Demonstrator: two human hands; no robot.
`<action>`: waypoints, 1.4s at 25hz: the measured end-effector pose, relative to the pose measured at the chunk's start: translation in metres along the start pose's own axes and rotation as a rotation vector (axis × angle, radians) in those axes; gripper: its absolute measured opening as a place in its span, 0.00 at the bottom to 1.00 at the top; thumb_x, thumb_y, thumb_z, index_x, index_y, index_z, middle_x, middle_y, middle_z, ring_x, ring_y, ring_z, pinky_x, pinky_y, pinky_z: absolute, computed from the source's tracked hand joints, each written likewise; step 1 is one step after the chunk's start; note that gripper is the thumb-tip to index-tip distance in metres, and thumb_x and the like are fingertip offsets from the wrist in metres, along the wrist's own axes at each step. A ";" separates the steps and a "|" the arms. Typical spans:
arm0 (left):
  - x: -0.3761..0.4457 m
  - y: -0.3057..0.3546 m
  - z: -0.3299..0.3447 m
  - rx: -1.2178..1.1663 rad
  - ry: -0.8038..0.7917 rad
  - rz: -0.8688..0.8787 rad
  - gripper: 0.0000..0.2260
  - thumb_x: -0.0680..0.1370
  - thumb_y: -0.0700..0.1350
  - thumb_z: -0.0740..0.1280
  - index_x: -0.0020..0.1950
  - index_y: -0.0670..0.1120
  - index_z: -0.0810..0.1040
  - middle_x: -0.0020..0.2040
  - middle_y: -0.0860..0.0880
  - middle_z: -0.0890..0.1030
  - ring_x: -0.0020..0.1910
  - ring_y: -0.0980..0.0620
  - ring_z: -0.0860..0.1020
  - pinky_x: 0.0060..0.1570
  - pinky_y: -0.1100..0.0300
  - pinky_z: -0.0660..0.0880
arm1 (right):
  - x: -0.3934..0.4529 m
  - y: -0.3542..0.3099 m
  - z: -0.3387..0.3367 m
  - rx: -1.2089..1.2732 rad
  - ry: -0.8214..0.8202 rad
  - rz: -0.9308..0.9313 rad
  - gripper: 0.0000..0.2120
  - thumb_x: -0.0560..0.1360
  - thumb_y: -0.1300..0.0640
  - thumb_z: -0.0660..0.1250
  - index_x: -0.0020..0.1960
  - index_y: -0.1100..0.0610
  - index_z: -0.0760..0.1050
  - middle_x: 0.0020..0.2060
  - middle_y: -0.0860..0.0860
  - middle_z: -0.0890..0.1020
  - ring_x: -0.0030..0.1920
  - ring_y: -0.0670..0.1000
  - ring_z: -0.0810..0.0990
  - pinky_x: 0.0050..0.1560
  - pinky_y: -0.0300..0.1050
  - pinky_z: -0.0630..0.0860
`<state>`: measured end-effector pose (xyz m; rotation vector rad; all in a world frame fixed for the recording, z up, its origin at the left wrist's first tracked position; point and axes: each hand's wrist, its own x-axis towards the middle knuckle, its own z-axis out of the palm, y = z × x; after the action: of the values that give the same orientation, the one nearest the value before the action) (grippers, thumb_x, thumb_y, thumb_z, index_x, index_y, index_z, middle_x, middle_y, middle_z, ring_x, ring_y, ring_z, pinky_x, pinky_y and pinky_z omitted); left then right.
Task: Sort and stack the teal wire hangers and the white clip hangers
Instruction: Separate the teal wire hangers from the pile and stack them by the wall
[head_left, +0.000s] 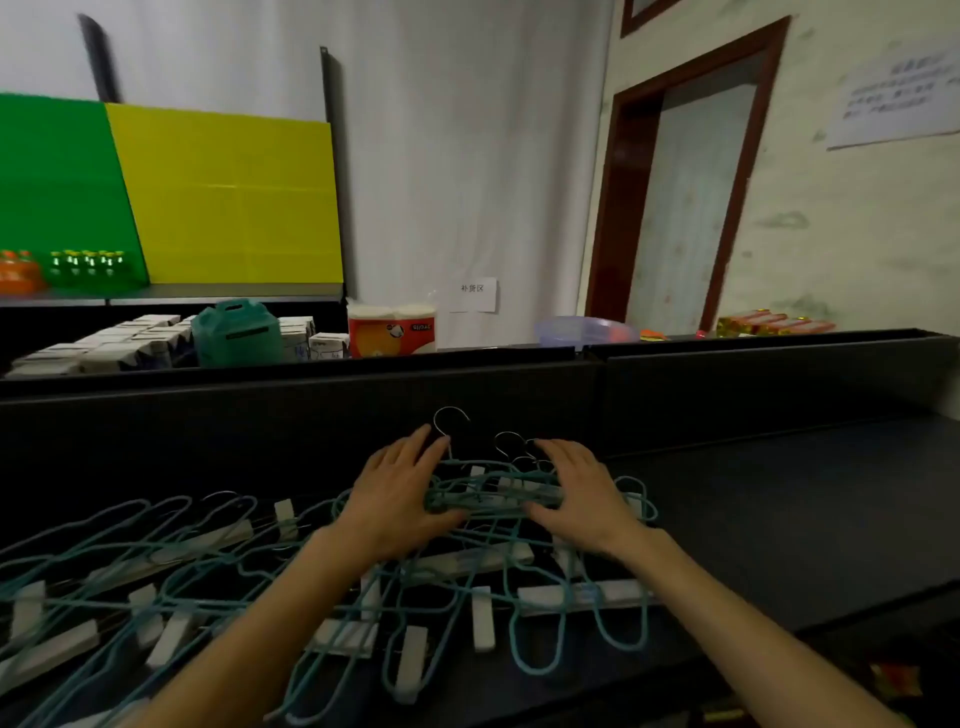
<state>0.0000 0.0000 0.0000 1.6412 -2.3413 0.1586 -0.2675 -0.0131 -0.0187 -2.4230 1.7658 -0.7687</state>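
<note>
I see my left hand (397, 491) and right hand (576, 491), fingers spread flat, pressing either end of the teal wire hangers (488, 499) bundle on the black shelf (779, 499).

teal wire hangers (218, 582) and white clip hangers (483, 618) lie on a black shelf (779, 509); behind stand green (57, 192) and yellow panels (228, 197).

The teal wire hangers (104, 571) run off the left edge, blurred.
</note>
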 end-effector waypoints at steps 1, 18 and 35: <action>0.006 -0.004 0.003 0.025 -0.107 -0.027 0.46 0.72 0.75 0.60 0.82 0.55 0.45 0.83 0.48 0.47 0.80 0.45 0.52 0.78 0.47 0.52 | 0.007 0.008 0.000 -0.030 -0.099 0.016 0.45 0.72 0.35 0.67 0.80 0.50 0.51 0.78 0.50 0.59 0.78 0.53 0.55 0.77 0.53 0.56; -0.005 -0.028 0.003 -0.025 0.025 0.033 0.39 0.72 0.74 0.62 0.77 0.53 0.65 0.74 0.54 0.69 0.71 0.53 0.68 0.65 0.55 0.73 | 0.011 0.040 -0.006 0.152 -0.255 0.043 0.48 0.61 0.32 0.77 0.76 0.47 0.65 0.69 0.46 0.75 0.68 0.48 0.74 0.67 0.48 0.73; 0.031 0.036 -0.006 -0.098 0.214 0.106 0.37 0.77 0.72 0.55 0.78 0.49 0.63 0.72 0.50 0.70 0.69 0.48 0.70 0.60 0.51 0.75 | -0.034 0.069 -0.068 -0.127 -0.054 0.034 0.43 0.66 0.36 0.75 0.74 0.54 0.67 0.64 0.50 0.68 0.61 0.53 0.73 0.60 0.49 0.74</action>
<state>-0.0430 -0.0143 0.0167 1.3826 -2.2368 0.2245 -0.3644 0.0103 0.0067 -2.4588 1.8842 -0.5999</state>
